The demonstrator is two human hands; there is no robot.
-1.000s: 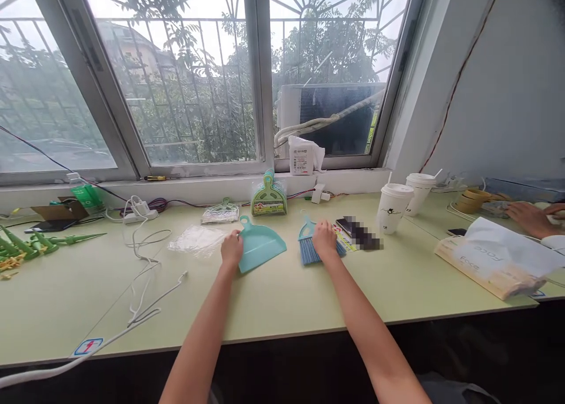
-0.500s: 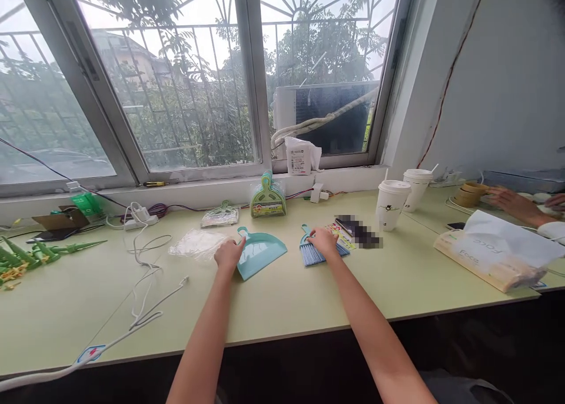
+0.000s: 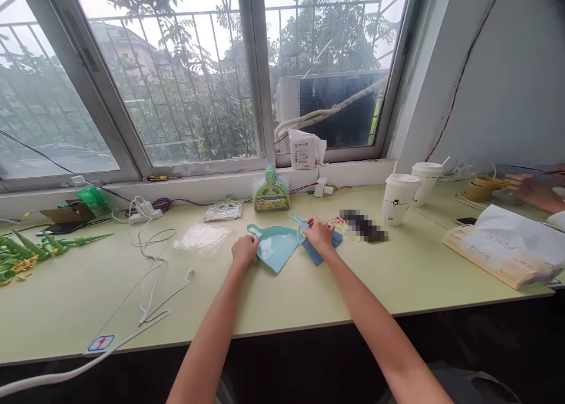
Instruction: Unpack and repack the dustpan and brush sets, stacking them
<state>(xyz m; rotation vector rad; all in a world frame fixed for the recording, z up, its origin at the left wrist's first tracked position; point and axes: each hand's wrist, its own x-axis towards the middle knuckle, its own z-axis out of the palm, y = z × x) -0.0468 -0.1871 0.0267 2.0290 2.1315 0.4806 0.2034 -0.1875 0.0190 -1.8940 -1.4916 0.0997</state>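
Observation:
A small teal dustpan (image 3: pixel 276 246) lies flat on the pale green table (image 3: pixel 282 292), its handle pointing to the back left. My left hand (image 3: pixel 244 251) grips the pan's left edge near the handle. Right beside the pan lies a small brush with blue bristles (image 3: pixel 321 248) and a teal handle. My right hand (image 3: pixel 318 234) rests on top of the brush and holds it against the table. Brush and dustpan touch or nearly touch at the pan's right edge.
A packaged green dustpan set (image 3: pixel 271 194) and another pack (image 3: pixel 223 211) stand by the window sill. A clear plastic bag (image 3: pixel 201 238) lies left of the pan. White cables (image 3: pixel 152 274) trail at the left. Two paper cups (image 3: pixel 398 198) and a bagged box (image 3: pixel 501 252) sit at the right, where another person's hand (image 3: pixel 532 191) works.
My right hand has slid the brush to the left until it meets the dustpan. My left hand has turned the pan a little. The other person's hand has shifted at the far right.

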